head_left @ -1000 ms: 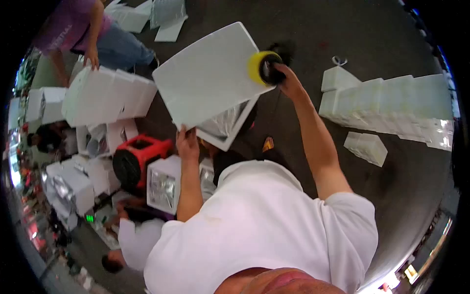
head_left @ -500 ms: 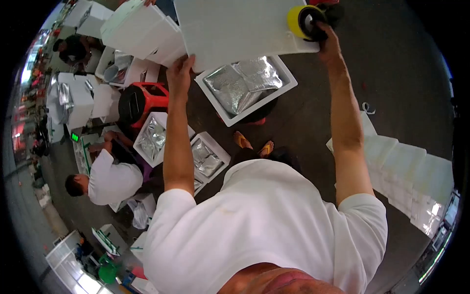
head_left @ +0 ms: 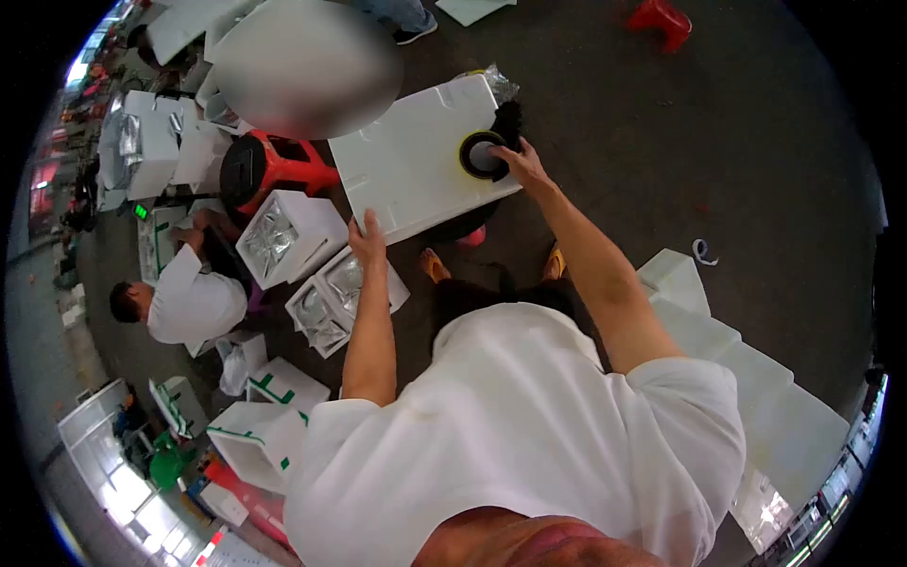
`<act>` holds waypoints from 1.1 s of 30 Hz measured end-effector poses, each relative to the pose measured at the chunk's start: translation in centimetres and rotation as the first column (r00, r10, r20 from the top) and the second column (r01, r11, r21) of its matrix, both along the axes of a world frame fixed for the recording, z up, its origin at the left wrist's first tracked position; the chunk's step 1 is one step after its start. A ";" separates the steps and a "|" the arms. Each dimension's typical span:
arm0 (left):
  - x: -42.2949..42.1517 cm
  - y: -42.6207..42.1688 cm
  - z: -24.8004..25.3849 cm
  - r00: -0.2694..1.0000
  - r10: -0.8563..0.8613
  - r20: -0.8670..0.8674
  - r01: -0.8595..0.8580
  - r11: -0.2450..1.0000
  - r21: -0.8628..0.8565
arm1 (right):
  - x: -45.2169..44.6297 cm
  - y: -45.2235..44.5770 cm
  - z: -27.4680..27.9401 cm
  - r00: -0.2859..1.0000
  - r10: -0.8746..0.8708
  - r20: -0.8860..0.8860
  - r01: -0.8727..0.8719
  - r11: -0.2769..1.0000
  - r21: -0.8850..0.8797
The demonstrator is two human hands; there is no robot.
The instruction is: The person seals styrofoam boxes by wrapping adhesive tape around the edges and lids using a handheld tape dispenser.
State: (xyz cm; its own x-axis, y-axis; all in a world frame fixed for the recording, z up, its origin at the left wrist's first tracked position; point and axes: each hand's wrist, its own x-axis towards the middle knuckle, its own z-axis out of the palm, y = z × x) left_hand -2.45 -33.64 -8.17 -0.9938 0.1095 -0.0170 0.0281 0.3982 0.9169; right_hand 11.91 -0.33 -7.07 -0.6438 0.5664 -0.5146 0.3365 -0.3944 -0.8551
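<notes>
A white foam lid (head_left: 406, 156) lies over the foam box in front of me, hiding most of it. Silver foil (head_left: 503, 83) pokes out past the lid's far right corner. My left hand (head_left: 368, 241) grips the lid's near left corner, thumb on top and fingers partly hidden. Closed around a tape dispenser (head_left: 482, 154) with a yellow-edged roll, my right hand (head_left: 527, 168) is at the lid's right end. The dispenser is over the lid; whether it touches is unclear.
Foil-lined foam boxes (head_left: 321, 312) stand to the left, near a red stool (head_left: 283, 170). A seated person in a white shirt (head_left: 198, 302) works further left. Stacked foam lids (head_left: 737, 350) lie at right. Another red stool (head_left: 661, 24) is at the far right.
The lid has come down and nearer, from raised above the open box to covering its foil packs. Both hands moved with it, the right one still holding the tape dispenser.
</notes>
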 end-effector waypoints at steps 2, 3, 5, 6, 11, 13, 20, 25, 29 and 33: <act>0.5 1.0 1.7 0.999 -0.013 0.047 0.016 0.999 -0.046 | 0.8 0.5 3.9 0.993 0.089 -0.083 -0.090 0.996 -0.003; 0.9 1.3 2.3 0.995 -0.015 0.098 0.022 0.997 -0.072 | 1.2 1.2 2.0 0.992 0.098 -0.074 -0.099 0.995 -0.009; 2.8 1.0 2.9 0.990 0.022 0.137 -0.015 0.999 -0.050 | 0.7 1.8 1.1 0.994 0.101 -0.036 -0.096 0.987 0.131; 4.0 0.2 2.9 0.979 0.021 0.202 -0.005 0.997 -0.081 | 0.3 2.0 2.2 0.995 0.089 -0.036 -0.085 0.991 0.107; 6.9 1.6 1.7 0.847 0.163 0.506 -0.282 0.944 0.169 | -1.7 3.2 1.6 0.985 0.159 0.070 -0.161 0.987 0.028; 6.5 2.6 4.1 0.849 0.170 0.500 -0.292 0.940 0.176 | -2.9 3.8 1.0 0.969 0.170 0.178 -0.188 0.978 0.088; 5.8 1.0 3.1 0.956 0.056 0.287 -0.012 0.988 -0.154 | -2.3 3.0 1.8 0.996 0.068 0.056 -0.071 0.996 0.061; 5.2 11.3 7.9 0.601 -0.664 -0.445 0.437 0.739 -0.512 | -2.0 4.2 1.8 0.984 0.171 -0.057 -0.171 0.985 0.005; 5.4 18.0 6.9 0.500 -0.844 -0.193 0.580 0.492 -0.649 | -1.4 3.7 1.4 0.994 0.106 0.023 -0.106 0.994 0.010; 6.2 18.1 4.5 0.475 -0.836 -0.274 0.614 0.538 -0.578 | 1.1 6.6 -1.5 0.966 -0.099 -0.238 -0.033 0.868 -0.495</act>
State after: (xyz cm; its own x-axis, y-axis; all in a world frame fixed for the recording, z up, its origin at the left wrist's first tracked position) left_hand 3.75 -15.53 -3.70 -0.4156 0.8881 0.1960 0.8359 0.2880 0.4673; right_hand 13.02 6.25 -8.52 -0.7722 0.3052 -0.5573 0.1196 -0.7916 -0.5992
